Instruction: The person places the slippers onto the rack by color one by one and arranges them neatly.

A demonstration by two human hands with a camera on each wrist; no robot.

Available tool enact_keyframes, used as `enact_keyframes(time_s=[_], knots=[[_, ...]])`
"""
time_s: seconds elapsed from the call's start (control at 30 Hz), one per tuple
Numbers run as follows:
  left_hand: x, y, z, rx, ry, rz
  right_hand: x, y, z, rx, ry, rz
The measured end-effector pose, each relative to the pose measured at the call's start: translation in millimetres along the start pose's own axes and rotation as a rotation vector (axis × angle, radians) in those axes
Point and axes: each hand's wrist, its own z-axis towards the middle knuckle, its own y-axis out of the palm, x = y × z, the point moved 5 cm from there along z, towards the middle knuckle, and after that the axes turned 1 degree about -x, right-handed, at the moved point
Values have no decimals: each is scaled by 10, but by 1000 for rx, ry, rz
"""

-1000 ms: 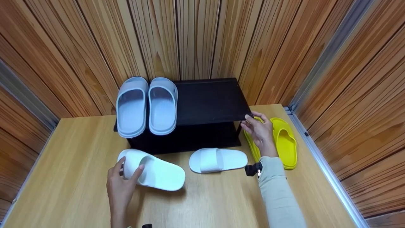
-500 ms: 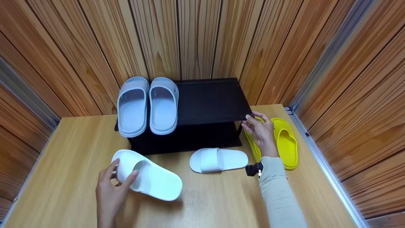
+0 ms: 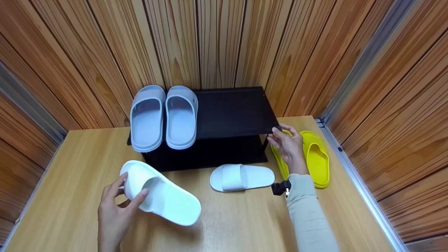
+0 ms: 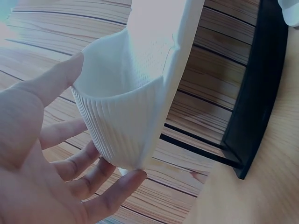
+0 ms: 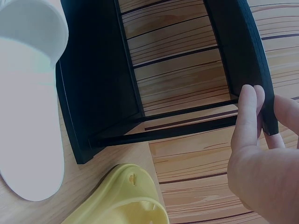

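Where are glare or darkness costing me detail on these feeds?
Head: the held white slipper has a flat, bright sole; the black rack is very dark underneath. Left wrist: that sole is bleached near the top, though the strap shows its ridges. Right wrist: the other white slipper is blown out along its sole; the yellow slipper shows shading.

I see a little corner that looks like the shoe spot in a home. A low black rack (image 3: 234, 112) has gray-blue slippers (image 3: 146, 122) on top, with white slippers (image 3: 232, 177) and yellow slippers (image 3: 317, 162) close by. Wood-striped walls (image 3: 217, 42) stand around, with shiny metal strips (image 3: 367, 196) at the sides.
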Motion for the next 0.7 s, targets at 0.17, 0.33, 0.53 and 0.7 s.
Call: enact_keyframes(time_s=[0.17,0.33,0.53,0.7], knots=[[85,15,-40,-2,43,-15,3,-10,0,-2,3,-3],[179,37,-42,-5,64,-39,-3,-10,-3,-2,-2,1],[326,70,-20,-6,115,-33,-1,-6,-10,-3,-9,3],[465,94,-12,-9,207,-22,8,-3,3,-4,-22,-1]])
